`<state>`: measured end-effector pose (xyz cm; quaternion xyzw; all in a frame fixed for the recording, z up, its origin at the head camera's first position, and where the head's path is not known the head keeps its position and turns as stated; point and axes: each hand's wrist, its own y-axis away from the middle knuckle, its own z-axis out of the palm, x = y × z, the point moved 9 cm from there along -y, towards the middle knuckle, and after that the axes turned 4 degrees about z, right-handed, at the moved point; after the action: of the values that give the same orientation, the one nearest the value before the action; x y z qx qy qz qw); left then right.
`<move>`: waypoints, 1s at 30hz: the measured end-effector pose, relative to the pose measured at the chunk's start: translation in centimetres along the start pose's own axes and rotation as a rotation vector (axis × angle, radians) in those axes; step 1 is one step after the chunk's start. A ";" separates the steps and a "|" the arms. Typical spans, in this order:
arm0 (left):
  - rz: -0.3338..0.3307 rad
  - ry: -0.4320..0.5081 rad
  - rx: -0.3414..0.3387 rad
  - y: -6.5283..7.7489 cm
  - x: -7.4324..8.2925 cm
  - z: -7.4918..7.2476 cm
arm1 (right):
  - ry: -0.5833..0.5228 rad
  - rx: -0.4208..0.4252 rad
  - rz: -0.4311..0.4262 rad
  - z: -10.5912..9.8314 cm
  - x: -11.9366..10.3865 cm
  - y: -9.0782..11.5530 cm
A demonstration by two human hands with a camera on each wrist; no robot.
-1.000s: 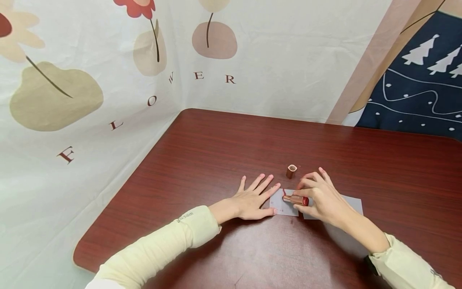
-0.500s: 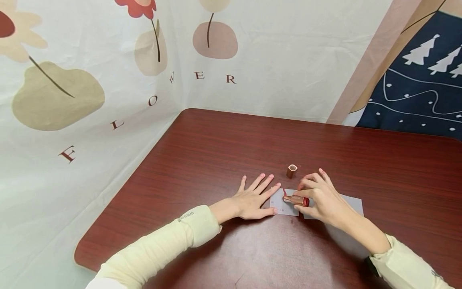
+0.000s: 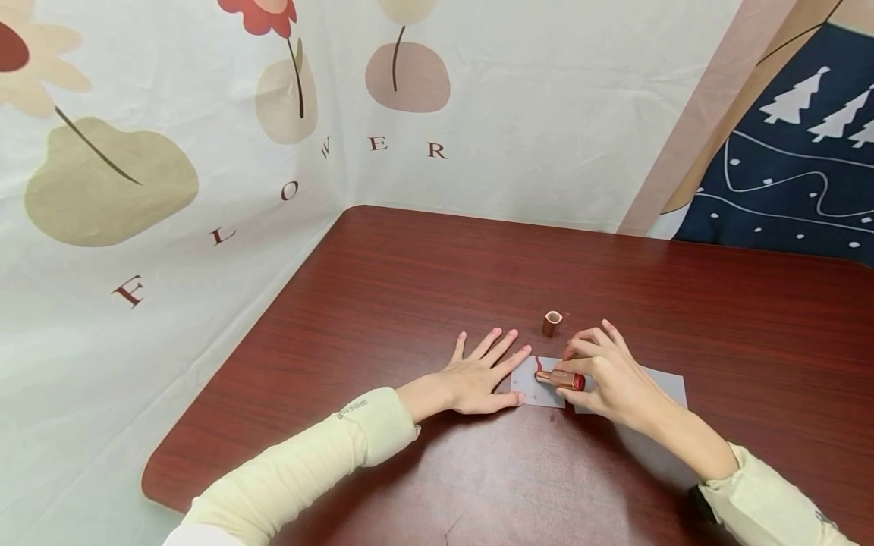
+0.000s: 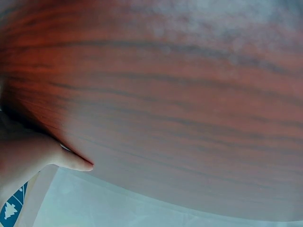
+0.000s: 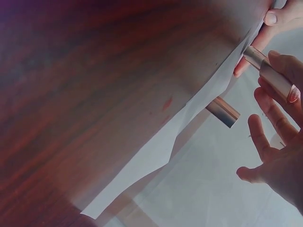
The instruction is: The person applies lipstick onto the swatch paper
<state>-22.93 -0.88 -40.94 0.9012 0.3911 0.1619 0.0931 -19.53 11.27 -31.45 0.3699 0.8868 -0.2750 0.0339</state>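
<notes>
Lipstick (image 3: 564, 379) is clamped in the right hand's grip (image 3: 610, 379), tip by a red line (image 3: 537, 365) on pale paper (image 3: 550, 396); contact is hard to confirm. The left hand (image 3: 476, 384), fingers apart, rests at its edge. Drawing seems in hand; extending the stroke calls for light pressure.

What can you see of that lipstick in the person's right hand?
The lipstick is a shiny, copper-coloured tube, metallic-looking, with a narrower collar at one end and a red base at the other. It is uncapped and tilted, pinched in the right hand. Its collar end points left, down at a paper sheet, by a red streak; the tip is hard to make out.
</notes>
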 end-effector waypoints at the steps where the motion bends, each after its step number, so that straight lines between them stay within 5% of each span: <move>1: 0.000 0.000 0.001 0.0 0.0 0.0 | 0.002 -0.002 0.002 0.0 -0.1 0.0; 30: -0.009 -0.020 -0.012 -0.6 -0.1 -0.2 | -0.026 -0.045 0.037 -0.3 0.1 0.0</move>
<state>-23.49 -0.52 -40.99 0.9005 0.3932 0.1548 0.1030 -19.51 11.51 -31.20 0.3816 0.8853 -0.2590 0.0588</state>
